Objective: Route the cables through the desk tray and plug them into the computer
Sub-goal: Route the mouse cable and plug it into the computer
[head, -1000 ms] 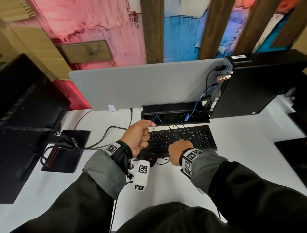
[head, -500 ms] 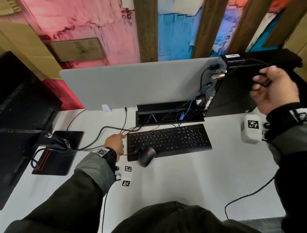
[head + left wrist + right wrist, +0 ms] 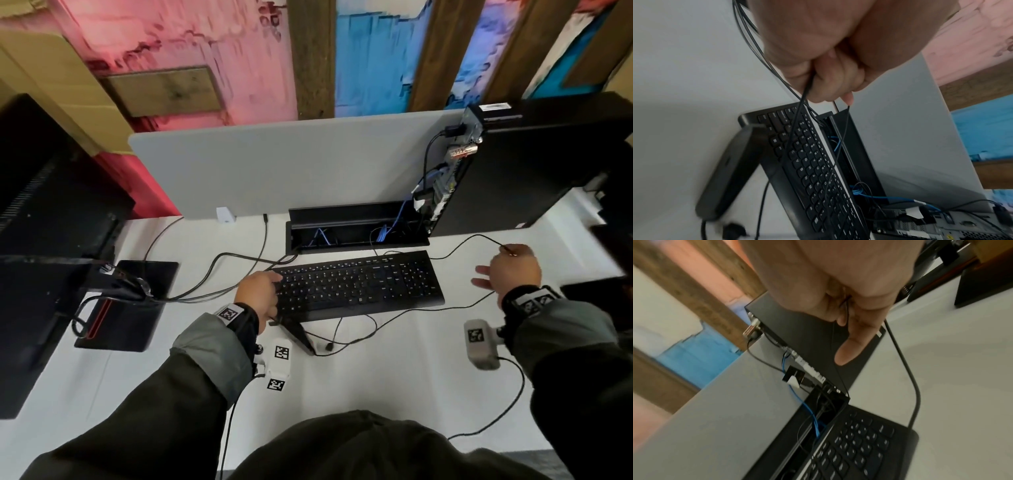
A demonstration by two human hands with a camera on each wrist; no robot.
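Black thin cable [image 3: 460, 242] pinched in right hand [image 3: 511, 270] grip.

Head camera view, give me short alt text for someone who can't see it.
A person's right hand holds up the end of a thin black cable beside a black keyboard, while the left hand grips cables at its left end.

Head view high over desk, wrist views close, all sharing keyboard [image 3: 359, 284]

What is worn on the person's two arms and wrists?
Both arms wear dark jacket sleeves with grey cuffs. Each wrist carries a black band with square black-and-white markers. Under each hangs a small white camera box, also marked, trailing a thin black cable.
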